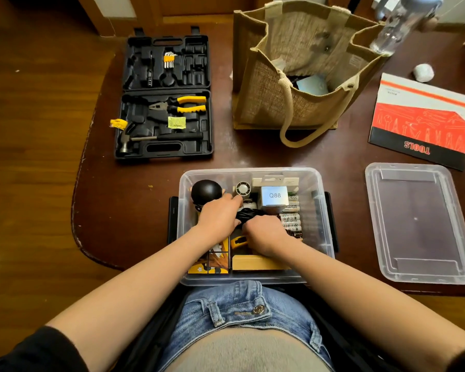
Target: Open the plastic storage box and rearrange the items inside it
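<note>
The clear plastic box sits open at the near edge of the dark wooden table, right in front of the person's lap; its clear lid lies flat on the table to the right, apart from the box; both hands are down inside the box, close together, meeting over a bundle of black cable in the middle; the left hand lies palm down with its fingers reaching forward and bent at the tips, its fingertips near a small white round fan and its thumb side against the cable; the right hand is curled, knuckles up, with its fingers closed round the near part of the cable; whether the left hand truly grips the cable or only presses on it cannot be told; behind the left hand stands a black ball in the far left corner of the box; to the right of the fan is a grey box marked Q88, and beside the right hand lies a row of batteries; at the near end of the box sit a wooden block and an orange patterned pack, with a yellow item partly hidden under the right wrist; farther back on the table stand an open black tool case, a woven bag and a red booklet.
</note>
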Action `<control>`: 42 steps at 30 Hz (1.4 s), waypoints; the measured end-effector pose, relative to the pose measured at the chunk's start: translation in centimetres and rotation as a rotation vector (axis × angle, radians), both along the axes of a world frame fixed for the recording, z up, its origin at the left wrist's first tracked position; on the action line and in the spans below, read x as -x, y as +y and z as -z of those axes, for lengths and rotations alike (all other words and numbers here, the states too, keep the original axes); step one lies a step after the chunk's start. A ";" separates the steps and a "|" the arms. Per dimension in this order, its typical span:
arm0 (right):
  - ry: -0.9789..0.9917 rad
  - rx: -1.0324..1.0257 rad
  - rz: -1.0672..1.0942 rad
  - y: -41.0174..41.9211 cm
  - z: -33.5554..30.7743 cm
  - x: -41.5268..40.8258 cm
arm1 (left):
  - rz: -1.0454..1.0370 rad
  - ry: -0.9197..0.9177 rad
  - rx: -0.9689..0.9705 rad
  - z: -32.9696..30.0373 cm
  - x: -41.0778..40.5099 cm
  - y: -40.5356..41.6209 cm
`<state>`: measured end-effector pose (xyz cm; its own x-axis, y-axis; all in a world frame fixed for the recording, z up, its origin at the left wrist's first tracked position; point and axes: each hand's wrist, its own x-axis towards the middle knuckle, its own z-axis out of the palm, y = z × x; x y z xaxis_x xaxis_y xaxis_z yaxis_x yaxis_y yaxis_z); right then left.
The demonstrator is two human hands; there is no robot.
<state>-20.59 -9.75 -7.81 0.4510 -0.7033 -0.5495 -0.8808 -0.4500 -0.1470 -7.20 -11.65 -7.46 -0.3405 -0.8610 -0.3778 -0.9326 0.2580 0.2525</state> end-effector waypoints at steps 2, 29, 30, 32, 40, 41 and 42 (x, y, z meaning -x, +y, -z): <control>-0.028 0.025 -0.026 -0.1 -0.5 0.1 | -0.007 0.025 0.003 0.1 -0.1 0.1; 0.244 -0.050 0.328 0.9 -1.0 5.7 | 0.025 0.147 -0.185 -0.7 0.7 0.9; 0.240 -0.061 0.343 0.8 -1.2 5.6 | 0.019 0.149 -0.192 -0.7 0.8 0.8; 0.221 -0.073 0.378 0.5 -2.0 5.7 | 0.000 0.168 -0.213 -0.9 0.8 0.6; -0.488 -0.008 0.792 -0.4 -5.4 6.2 | -0.198 0.666 -0.510 -2.5 1.0 0.0; -0.628 -0.084 0.890 -0.4 -5.2 5.6 | -0.233 0.717 -0.541 -2.6 1.1 0.1; -0.754 -0.182 0.989 -0.3 -4.9 5.1 | -0.256 0.754 -0.580 -2.7 1.1 0.2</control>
